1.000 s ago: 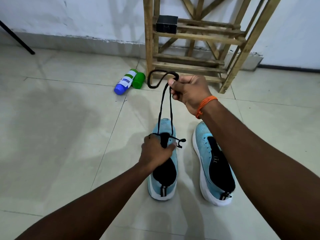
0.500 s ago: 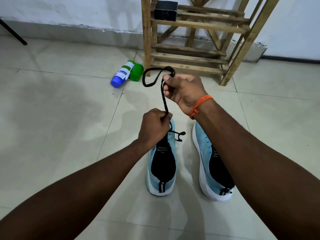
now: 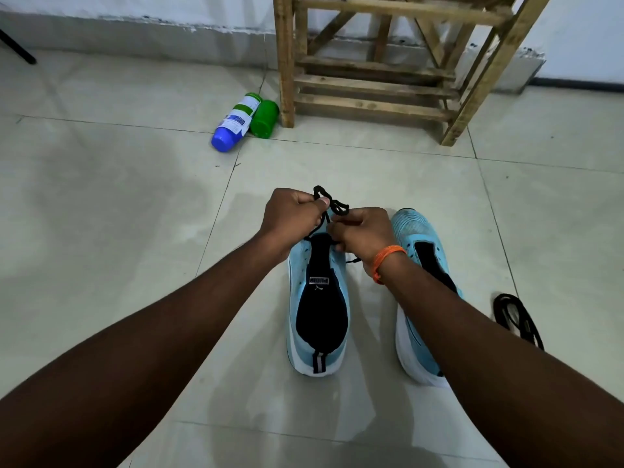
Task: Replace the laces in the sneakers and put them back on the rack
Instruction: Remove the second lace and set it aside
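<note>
Two light blue sneakers with black tongues stand side by side on the tiled floor. Over the toe of the left sneaker (image 3: 317, 305) both my hands pinch a black lace (image 3: 332, 202) that runs down into its eyelets. My left hand (image 3: 292, 214) grips the lace near a small loop. My right hand (image 3: 363, 233), with an orange thread at the wrist, holds the other strand just beside it. The right sneaker (image 3: 417, 231) is partly hidden by my right forearm. Another black lace (image 3: 516, 319) lies on the floor to its right.
A wooden shoe rack (image 3: 371, 79) stands against the wall straight ahead. A bottle with a blue cap (image 3: 234, 125) and a green container (image 3: 265, 118) lie by the rack's left leg. A dark pole end (image 3: 17, 49) shows at far left.
My right hand has come down from shoulder height to the sneaker's toe, bunching the lace. My left hand moved up along the lace. The view tilted down, showing the second lace.
</note>
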